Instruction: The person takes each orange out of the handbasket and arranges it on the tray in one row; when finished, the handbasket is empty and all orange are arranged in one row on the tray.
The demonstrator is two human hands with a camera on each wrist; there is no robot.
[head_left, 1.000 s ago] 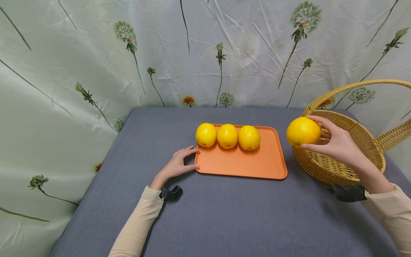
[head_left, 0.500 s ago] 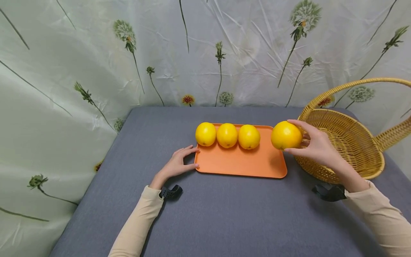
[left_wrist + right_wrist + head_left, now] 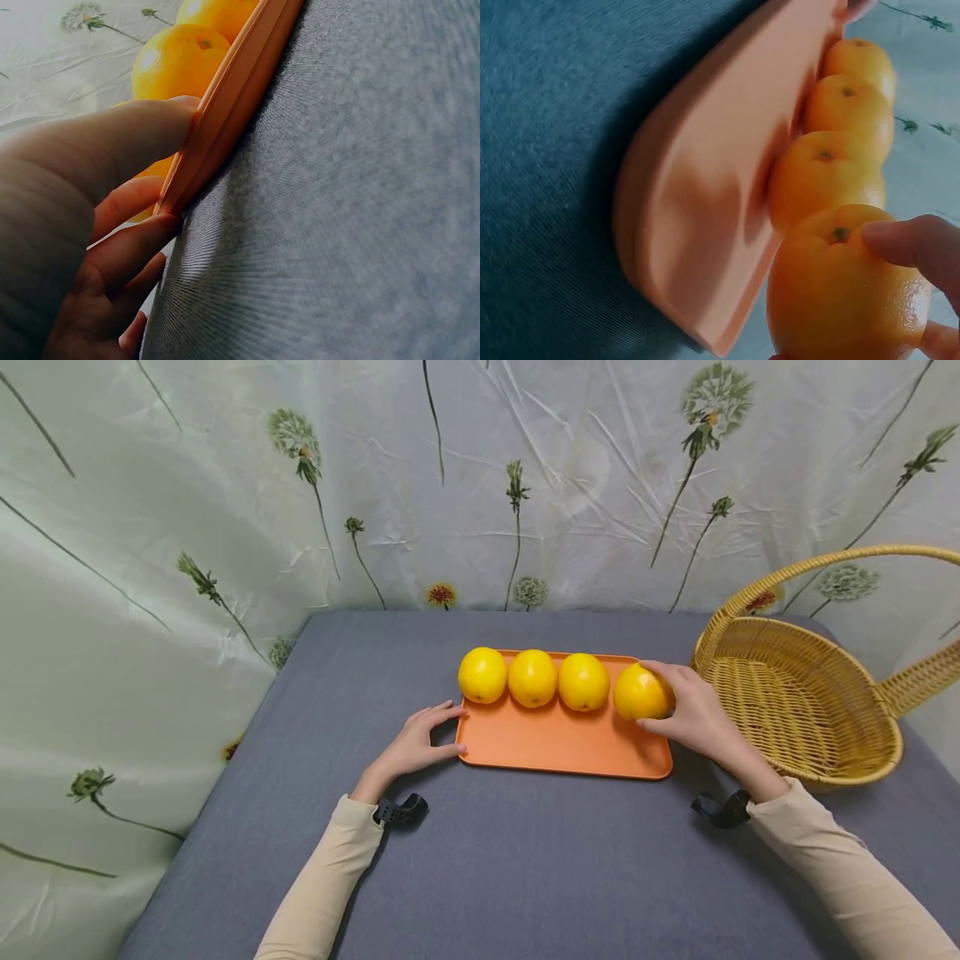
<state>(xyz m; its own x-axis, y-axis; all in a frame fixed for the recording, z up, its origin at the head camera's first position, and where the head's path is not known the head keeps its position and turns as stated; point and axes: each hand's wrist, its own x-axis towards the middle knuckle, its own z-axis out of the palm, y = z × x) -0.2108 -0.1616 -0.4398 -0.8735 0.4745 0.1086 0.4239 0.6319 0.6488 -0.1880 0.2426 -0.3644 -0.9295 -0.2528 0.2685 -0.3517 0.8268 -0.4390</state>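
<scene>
In the head view my right hand (image 3: 696, 712) pinches an orange (image 3: 637, 693) between thumb and fingers, over the right part of the orange tray (image 3: 555, 747). The right wrist view shows the thumb on this held orange (image 3: 840, 292) beside its stem end. Three more oranges stand in a row along the tray's far side: a left one (image 3: 482, 676), a middle one (image 3: 532, 678) and a right one (image 3: 583, 682). My left hand (image 3: 411, 745) touches the tray's left edge, thumb and fingers spread apart. In the left wrist view the fingertips lie right at the tray's rim (image 3: 217, 112).
A wicker basket (image 3: 862, 768) with a tall arched handle stands to the right of the tray, behind the right forearm. Grey cloth (image 3: 540, 860) covers the table. A curtain (image 3: 600, 485) with a dandelion print hangs along the back and left.
My right hand has carried the orange leftward from over the basket's near side to the tray's right part, beside the row. The left hand stays at the tray's edge.
</scene>
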